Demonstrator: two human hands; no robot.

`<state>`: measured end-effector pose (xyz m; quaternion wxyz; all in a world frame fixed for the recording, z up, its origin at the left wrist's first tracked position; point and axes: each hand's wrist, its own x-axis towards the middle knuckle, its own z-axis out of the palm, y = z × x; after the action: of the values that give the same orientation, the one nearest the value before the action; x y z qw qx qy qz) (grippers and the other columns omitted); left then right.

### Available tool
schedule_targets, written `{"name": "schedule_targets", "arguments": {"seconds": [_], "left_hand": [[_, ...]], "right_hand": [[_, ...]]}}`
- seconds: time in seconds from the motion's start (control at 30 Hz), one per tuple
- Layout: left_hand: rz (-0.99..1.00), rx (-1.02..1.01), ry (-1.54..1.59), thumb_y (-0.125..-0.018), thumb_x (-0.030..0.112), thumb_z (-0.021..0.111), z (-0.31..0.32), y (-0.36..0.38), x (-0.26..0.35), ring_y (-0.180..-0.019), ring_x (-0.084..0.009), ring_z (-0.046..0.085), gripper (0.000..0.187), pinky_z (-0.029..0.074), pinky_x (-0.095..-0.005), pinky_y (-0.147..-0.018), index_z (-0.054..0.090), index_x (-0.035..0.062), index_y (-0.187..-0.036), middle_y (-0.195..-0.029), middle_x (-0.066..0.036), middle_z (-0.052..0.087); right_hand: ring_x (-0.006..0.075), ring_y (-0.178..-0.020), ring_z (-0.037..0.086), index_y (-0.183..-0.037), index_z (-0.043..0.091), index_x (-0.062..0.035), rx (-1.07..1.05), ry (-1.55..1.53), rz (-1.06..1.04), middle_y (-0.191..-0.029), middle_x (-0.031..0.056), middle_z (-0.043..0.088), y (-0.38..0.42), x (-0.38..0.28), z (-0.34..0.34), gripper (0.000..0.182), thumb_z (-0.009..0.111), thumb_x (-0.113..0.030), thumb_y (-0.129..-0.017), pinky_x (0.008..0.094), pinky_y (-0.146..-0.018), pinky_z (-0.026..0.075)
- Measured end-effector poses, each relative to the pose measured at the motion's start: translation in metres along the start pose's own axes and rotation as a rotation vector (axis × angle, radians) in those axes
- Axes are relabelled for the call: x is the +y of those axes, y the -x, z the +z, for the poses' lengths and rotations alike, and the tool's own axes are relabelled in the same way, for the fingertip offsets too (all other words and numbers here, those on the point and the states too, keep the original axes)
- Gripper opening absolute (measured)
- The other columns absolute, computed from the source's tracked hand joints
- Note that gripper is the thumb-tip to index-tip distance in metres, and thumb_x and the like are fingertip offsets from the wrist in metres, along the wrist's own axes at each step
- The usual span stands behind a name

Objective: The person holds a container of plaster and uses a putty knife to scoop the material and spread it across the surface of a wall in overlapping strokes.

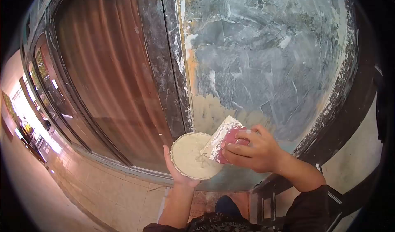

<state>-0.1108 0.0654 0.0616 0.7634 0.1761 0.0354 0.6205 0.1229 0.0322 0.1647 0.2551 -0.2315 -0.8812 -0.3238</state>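
Note:
My left hand [177, 170] supports a round bowl of cream-coloured putty [189, 158] from below and the side, its thumb against the rim. In my right hand [255, 149] is a pink putty scraper [235, 139], gripped with the fingers over its face. Dried and wet putty coats the scraper's wide edge, which dips over the right side of the bowl and touches the putty. Behind the bowl stands a grey-blue wall panel [255, 75] with patchy white smears. A fresh cream patch [210, 108] covers part of its lower left.
Left of the panel is a dark, paint-flecked wooden frame [164, 59] beside a window with a reddish-brown curtain [107, 59]. A dark frame [329, 116] borders the panel's right. Tiled floor [111, 195] stretches below at left.

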Motion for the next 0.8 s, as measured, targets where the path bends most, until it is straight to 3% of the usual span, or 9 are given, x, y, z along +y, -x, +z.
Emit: {"name": "schedule_targets", "arguments": {"seconds": [0.37,0.47,0.53,0.7,0.77,0.8], "left_hand": [[0.024,-0.019,-0.021,-0.1,0.073,0.035,-0.007,-0.004,0.003,-0.123,-0.0363,0.062,0.087,0.049,-0.0484,-0.107,0.057,-0.001,-0.139,-0.139,-0.02,0.062],[0.016,0.008,-0.029,-0.099,0.075,0.034,-0.01,-0.006,0.005,-0.125,-0.0392,0.061,0.089,0.05,-0.054,-0.106,0.054,-0.0002,-0.141,-0.143,-0.02,0.059],[0.004,0.03,-0.029,-0.1,0.073,0.032,-0.007,-0.006,0.006,-0.125,-0.0366,0.061,0.088,0.05,-0.0501,-0.106,0.054,-0.0003,-0.141,-0.142,-0.02,0.059],[0.031,0.043,-0.048,-0.099,0.074,0.032,-0.014,-0.006,0.011,-0.127,-0.0366,0.059,0.086,0.05,-0.0519,-0.105,0.054,0.0031,-0.143,-0.143,-0.018,0.058],[0.037,0.046,-0.044,-0.099,0.074,0.032,-0.018,-0.008,0.013,-0.128,-0.0369,0.059,0.085,0.051,-0.0529,-0.105,0.054,0.0044,-0.143,-0.143,-0.018,0.058],[0.049,0.053,-0.004,-0.098,0.076,0.033,-0.019,-0.009,0.014,-0.127,-0.0408,0.059,0.087,0.05,-0.0587,-0.104,0.053,0.0038,-0.143,-0.145,-0.019,0.057]], "right_hand": [[0.0158,-0.09,0.06,-0.111,0.07,-0.0217,0.017,0.043,0.074,-0.111,-0.0094,0.068,-0.003,-0.004,0.012,0.029,0.07,-0.027,-0.083,0.0406,-0.071,0.042],[0.0152,-0.085,0.058,-0.11,0.07,-0.0216,0.037,0.048,0.09,-0.111,-0.0091,0.069,-0.007,-0.002,0.012,0.029,0.071,-0.027,-0.081,0.0421,-0.07,0.041],[0.0152,-0.081,0.057,-0.106,0.07,-0.0212,0.02,0.142,0.118,-0.107,-0.0087,0.07,-0.009,0.0,0.01,0.028,0.071,-0.023,-0.079,0.0418,-0.071,0.039],[0.0167,-0.075,0.054,-0.102,0.071,-0.0168,0.066,0.108,0.228,-0.088,-0.0066,0.069,-0.015,0.021,0.007,0.028,0.072,-0.012,-0.075,0.0378,-0.071,0.036],[0.0189,-0.075,0.054,-0.102,0.07,-0.0132,0.131,0.113,0.372,-0.087,-0.005,0.069,-0.014,0.034,0.006,0.026,0.074,-0.008,-0.077,0.0376,-0.071,0.036],[0.0213,-0.075,0.056,-0.103,0.07,-0.0096,0.179,0.055,0.419,-0.088,-0.002,0.07,-0.017,0.039,0.003,0.021,0.074,-0.006,-0.083,0.0376,-0.071,0.036]]}}
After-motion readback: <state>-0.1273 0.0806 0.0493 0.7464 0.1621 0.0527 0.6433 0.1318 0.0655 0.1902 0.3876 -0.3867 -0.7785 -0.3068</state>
